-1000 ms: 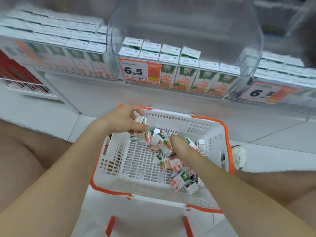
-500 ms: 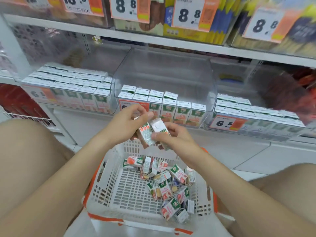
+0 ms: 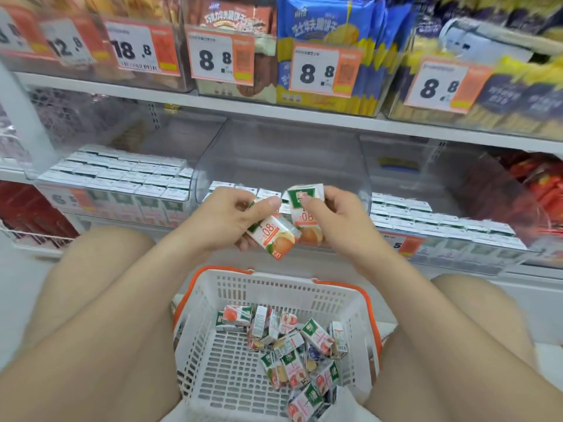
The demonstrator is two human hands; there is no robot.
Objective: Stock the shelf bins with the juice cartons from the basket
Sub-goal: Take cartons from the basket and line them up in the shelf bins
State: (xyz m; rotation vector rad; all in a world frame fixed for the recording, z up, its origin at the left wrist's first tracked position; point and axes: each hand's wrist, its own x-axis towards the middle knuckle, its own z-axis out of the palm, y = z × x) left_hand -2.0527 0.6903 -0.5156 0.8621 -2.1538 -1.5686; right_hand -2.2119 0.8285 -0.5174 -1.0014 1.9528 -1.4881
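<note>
Above the basket point(image 3: 274, 289), left hand point(image 3: 227, 219) gripping tilted carton point(image 3: 275, 237), right hand point(image 3: 339, 222) pinching upright carton point(image 3: 304, 205), middle bin point(image 3: 283, 159) behind

Upper shelf price tags, left to right: 12.8 tag point(image 3: 65, 44), 18.8 tag point(image 3: 131, 49), first 8.8 tag point(image 3: 214, 58), second 8.8 tag point(image 3: 316, 72), third 8.8 tag point(image 3: 438, 86). Tilted carton point(image 3: 271, 234) and upright carton point(image 3: 304, 213) each show "08". Lower tags only partly readable: "6" on left bin tag point(image 3: 61, 198), "5" on right bin tag point(image 3: 399, 245).
</note>
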